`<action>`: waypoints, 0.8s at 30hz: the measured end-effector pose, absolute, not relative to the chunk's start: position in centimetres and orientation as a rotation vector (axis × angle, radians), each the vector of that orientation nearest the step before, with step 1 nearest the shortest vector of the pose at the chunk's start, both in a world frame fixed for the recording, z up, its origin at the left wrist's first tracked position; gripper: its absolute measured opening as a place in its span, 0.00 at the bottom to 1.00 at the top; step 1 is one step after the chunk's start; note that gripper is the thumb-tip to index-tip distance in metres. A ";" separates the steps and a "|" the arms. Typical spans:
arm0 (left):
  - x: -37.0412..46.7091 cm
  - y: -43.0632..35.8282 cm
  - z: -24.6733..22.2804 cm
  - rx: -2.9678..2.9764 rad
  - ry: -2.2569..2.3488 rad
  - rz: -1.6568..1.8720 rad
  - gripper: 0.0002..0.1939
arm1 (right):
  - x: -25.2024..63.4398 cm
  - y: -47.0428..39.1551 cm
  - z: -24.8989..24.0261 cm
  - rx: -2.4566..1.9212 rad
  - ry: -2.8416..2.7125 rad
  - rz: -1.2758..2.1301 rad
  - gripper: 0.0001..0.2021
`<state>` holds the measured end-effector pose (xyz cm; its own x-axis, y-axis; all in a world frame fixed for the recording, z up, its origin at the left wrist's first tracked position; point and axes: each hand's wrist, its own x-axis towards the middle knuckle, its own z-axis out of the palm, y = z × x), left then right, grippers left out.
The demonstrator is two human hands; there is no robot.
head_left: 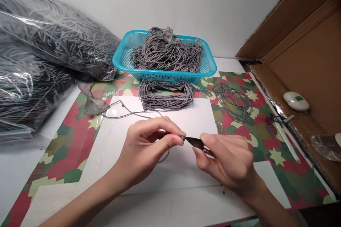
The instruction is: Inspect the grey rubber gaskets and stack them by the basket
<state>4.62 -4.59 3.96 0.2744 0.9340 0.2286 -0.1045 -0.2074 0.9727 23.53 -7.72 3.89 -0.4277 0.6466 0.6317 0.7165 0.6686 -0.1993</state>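
Note:
Over a white sheet (194, 170), my left hand (151, 145) pinches a thin grey rubber strip (165, 156) between thumb and forefinger. A small dark end of it shows at the fingertips. My right hand (226, 156) is closed round a small black pointed tool (195, 142), whose tip touches or nearly touches that end. Part of the strip is hidden behind my left fingers. Just beyond my hands lies a stacked bundle of grey strips (166, 95).
A blue basket (165, 76) heaped with grey strips stands behind the bundle. Clear bags (58, 28) of strips fill the left. Loose strips (234, 103) lie at right, near a white mouse (296, 101) by a cardboard box (306, 49).

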 end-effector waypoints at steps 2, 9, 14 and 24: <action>4.7 -4.6 4.0 1.435 0.830 1.180 0.07 | 23.6 -7.8 3.9 -1.046 -2.183 -0.127 0.10; 4.8 -4.6 3.9 1.438 0.831 1.182 0.07 | 23.5 -7.7 3.9 -1.041 -2.180 -0.141 0.11; 4.8 -4.5 3.9 1.436 0.834 1.191 0.06 | 23.5 -7.7 3.8 -1.040 -2.187 -0.141 0.11; 4.8 -4.5 4.0 1.439 0.831 1.185 0.04 | 23.5 -7.7 3.9 -1.044 -2.183 -0.144 0.11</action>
<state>4.79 -4.54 4.02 0.2689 0.9348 0.2319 -0.1002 -0.2123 0.9720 23.50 -7.70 3.90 -0.4286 0.6410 0.6368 0.7190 0.6688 -0.1893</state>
